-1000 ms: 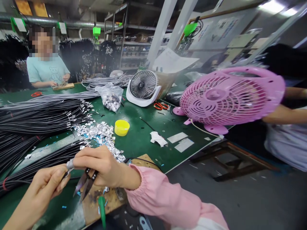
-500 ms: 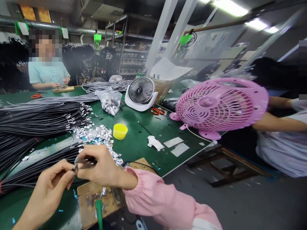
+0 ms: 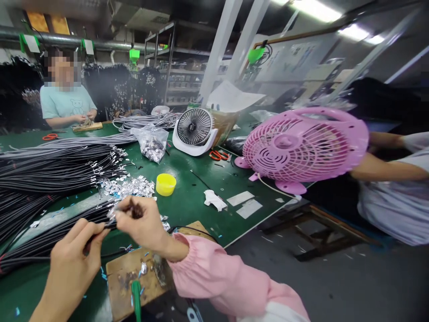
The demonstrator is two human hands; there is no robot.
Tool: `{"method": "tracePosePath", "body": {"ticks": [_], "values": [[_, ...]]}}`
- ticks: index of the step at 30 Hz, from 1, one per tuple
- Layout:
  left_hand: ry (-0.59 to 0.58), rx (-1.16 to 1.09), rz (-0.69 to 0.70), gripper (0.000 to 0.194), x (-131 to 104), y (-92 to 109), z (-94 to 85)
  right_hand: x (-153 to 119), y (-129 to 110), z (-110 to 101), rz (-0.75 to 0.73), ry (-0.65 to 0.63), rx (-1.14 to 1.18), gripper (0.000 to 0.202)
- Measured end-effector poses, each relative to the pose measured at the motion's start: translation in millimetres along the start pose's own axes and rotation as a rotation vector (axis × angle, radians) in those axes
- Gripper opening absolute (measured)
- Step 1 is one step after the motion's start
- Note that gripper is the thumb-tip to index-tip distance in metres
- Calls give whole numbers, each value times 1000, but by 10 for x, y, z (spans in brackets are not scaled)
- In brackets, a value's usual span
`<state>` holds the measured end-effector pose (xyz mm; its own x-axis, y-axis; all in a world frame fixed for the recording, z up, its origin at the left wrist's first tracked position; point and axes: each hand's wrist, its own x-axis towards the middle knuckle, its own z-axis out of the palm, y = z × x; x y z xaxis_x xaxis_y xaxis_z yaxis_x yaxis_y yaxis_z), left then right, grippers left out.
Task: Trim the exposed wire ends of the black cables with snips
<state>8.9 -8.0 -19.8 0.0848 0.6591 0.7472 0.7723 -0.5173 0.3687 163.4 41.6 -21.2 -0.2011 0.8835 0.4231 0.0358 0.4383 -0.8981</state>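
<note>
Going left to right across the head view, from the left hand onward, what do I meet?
Left hand → silvery piece → right hand → white fan → pink fan → co-worker's bare forearm.

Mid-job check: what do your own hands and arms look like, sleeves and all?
Both hands are ungloved. The right hand comes out of a loose, plain pink sleeve with a gathered cuff; white cloth shows at its far end. The left hand and wrist show no sleeve within the picture.
</note>
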Motion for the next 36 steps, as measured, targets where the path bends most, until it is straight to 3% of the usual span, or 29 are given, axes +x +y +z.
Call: {"method": "tracePosePath", "body": {"ticks": [2, 5, 9, 12, 19, 23, 26, 28, 31, 33, 36], "values": [[-40, -17, -6, 23, 20, -6, -13, 45, -54, -19, 103, 86, 80, 17], [-9, -65, -98, 20, 29, -47, -69, 77, -80, -17, 131, 133, 94, 27], [13, -165, -236, 31, 46, -78, -142, 46, -61, 33, -1, -2, -30, 8], [-6, -222, -311, 44, 64, -53, -164, 11, -9, 53, -148, -105, -123, 7], [-25, -230, -310, 44, 33, -11, -148, -13, 74, 21, -287, -153, -254, 7], [-51, -310, -383, 51, 56, 21, -156, -27, -14, 27, -163, -156, -143, 3], [-28, -372, -414, 55, 39, 16, -135, -3, -117, 33, 100, -184, 74, 7], [23, -361, -342, 45, -9, -3, -106, 31, -163, 29, 316, -234, 223, 12], [127, -211, -102, 19, -88, -26, -73, 75, -169, 14, 525, -300, 368, 16], [185, -81, 53, 12, -120, -30, -74, 80, -150, 3, 536, -296, 398, 26], [240, 47, 188, 17, -149, -38, -90, 52, -139, -4, 471, -285, 368, 45]]}}
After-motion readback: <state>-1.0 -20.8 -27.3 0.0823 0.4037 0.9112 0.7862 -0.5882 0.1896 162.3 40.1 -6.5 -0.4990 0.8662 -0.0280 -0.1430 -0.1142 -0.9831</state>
